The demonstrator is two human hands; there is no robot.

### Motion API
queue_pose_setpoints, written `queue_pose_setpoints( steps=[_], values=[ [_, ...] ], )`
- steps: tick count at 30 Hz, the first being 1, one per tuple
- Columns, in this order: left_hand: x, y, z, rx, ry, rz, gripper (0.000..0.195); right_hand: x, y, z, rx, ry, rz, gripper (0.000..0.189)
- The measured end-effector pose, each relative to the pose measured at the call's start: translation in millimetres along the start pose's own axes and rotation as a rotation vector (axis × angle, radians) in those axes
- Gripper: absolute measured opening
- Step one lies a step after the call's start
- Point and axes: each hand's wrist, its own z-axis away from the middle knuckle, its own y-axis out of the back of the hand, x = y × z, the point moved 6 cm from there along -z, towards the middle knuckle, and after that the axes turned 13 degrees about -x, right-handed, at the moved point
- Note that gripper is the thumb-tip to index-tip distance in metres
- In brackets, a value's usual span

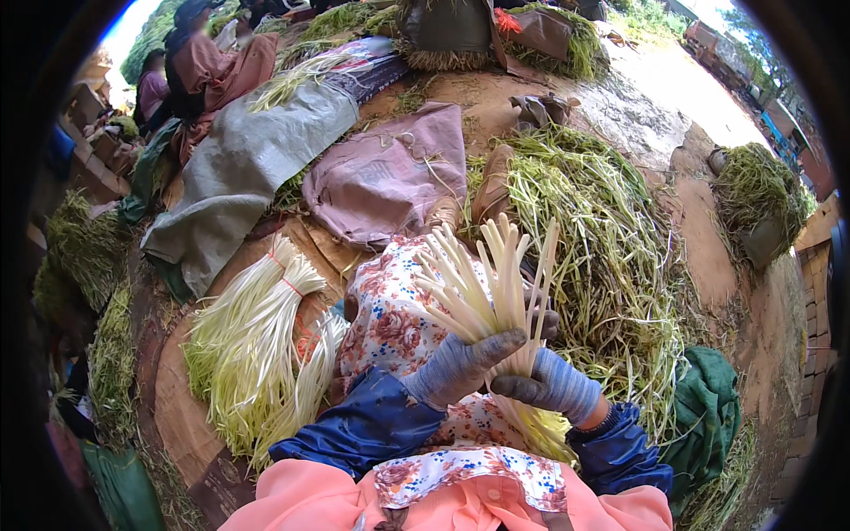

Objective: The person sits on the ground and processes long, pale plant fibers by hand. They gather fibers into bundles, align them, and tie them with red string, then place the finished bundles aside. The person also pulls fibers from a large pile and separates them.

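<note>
My left hand (458, 365), in a blue-grey knitted work glove with a dark palm, is closed around a bunch of pale green-white stalks (506, 285) over my lap. My right hand (554, 383), gloved alike, grips the same bunch lower down on its right side. The pale ends fan upward, away from me, and yellow-green leaves hang below the hands. A floral apron (398, 318) covers my lap. To the left lie bundles of similar stalks (249, 352) tied with red bands. A big heap of loose green stalks (591, 265) lies at the right.
A pink woven sack (392, 179) and a grey-green sheet (252, 159) lie ahead. Green cloth (707, 411) is bunched at the right. Another stalk pile (760, 192) stands far right. Other people (212, 73) sit at the upper left. Wrapped bales (448, 33) stand at the top.
</note>
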Motion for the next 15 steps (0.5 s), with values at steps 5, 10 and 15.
queue_pose_setpoints(
  steps=[5,10,15],
  values=[
    [0,1,0,-0.106,0.04,-0.107,0.035,23,-11,-15,0.051,0.264,0.272,0.034],
    [-14,7,0,-0.125,0.174,-0.148,0.04,21,-3,3,-0.069,0.01,0.252,0.041],
    [-8,-1,-6,-0.261,0.067,-0.114,0.024,-35,67,40,0.043,0.385,-0.5,0.052]
  ],
)
